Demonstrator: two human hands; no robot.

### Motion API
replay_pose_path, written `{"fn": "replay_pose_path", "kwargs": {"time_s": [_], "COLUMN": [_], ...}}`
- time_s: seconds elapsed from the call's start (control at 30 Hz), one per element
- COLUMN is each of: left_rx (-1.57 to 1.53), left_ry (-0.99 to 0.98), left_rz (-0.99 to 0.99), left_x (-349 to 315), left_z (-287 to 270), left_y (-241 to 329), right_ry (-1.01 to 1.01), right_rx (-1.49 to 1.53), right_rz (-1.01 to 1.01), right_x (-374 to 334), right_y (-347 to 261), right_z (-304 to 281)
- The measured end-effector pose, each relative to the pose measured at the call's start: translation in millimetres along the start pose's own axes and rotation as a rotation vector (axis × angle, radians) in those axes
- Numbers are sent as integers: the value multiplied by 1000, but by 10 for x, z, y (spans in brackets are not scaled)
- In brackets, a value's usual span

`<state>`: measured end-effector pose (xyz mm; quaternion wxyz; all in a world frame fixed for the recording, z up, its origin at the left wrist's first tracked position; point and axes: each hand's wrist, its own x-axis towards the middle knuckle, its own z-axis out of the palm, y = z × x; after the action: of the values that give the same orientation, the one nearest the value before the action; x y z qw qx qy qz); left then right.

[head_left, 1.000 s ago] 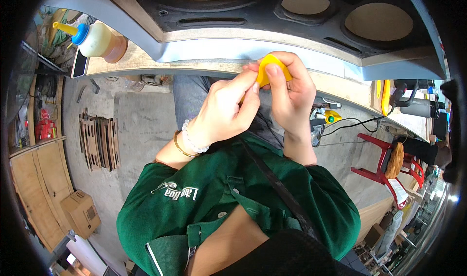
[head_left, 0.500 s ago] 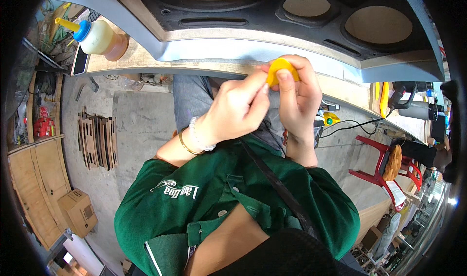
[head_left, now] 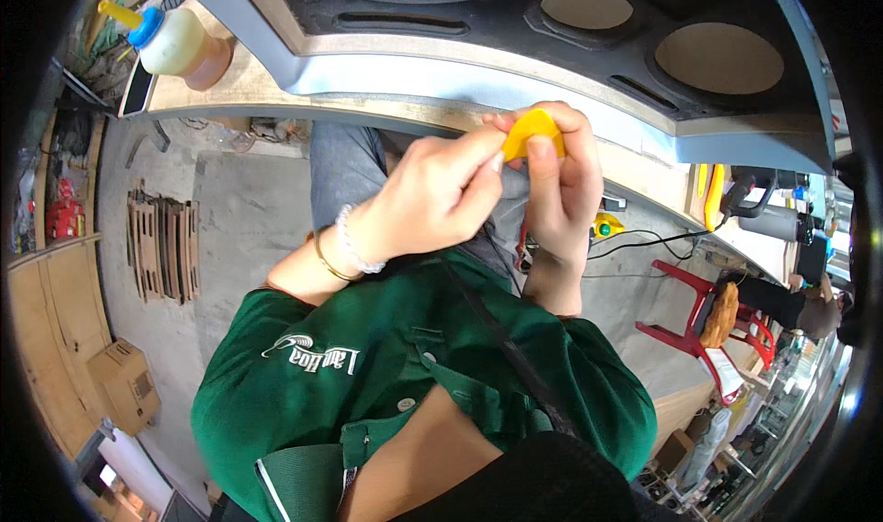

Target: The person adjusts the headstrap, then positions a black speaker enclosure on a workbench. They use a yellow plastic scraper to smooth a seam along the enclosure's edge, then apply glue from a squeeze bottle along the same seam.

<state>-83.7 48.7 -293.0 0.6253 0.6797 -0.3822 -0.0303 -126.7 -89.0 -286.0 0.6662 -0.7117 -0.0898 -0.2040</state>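
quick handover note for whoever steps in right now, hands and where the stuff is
Left hand: pinching the yellow plastic piece from the left.
Right hand: gripping the same piece, thumb on its face.
The piece is held at the pale edge strip of the black speaker panel.
Glue bottle stands on the bench, far left, untouched.
Done and left: cannot tell from this view.

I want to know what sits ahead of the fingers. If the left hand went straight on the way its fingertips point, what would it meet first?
Most likely the yellow piece that the left hand already pinches with the right hand; beyond it, the workpiece's grey edge, though depth is unclear.
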Motion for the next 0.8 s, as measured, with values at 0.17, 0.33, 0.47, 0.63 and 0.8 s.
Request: {"fn": "replay_pose_path", "kwargs": {"time_s": [0.17,0.33,0.47,0.63,0.8], "left_rx": [116,63,45,14,43], "left_ry": [-56,-55,-73,-88,-63], "left_rz": [89,60,42,11,51], "left_x": [-15,-31,-44,-51,-52], "left_z": [8,-14,-30,-41,-31], "left_y": [5,-10,0,11,-1], "right_ry": [-2,-47,-14,49,60], "right_rx": [-57,12,-10,-65,-42], "right_rz": [-71,18,-27,-30,20], "right_x": [-15,-22,-25,-6,12], "right_y": [24,11,19,6,-21], "right_z": [-14,-29,16,39,49]}}
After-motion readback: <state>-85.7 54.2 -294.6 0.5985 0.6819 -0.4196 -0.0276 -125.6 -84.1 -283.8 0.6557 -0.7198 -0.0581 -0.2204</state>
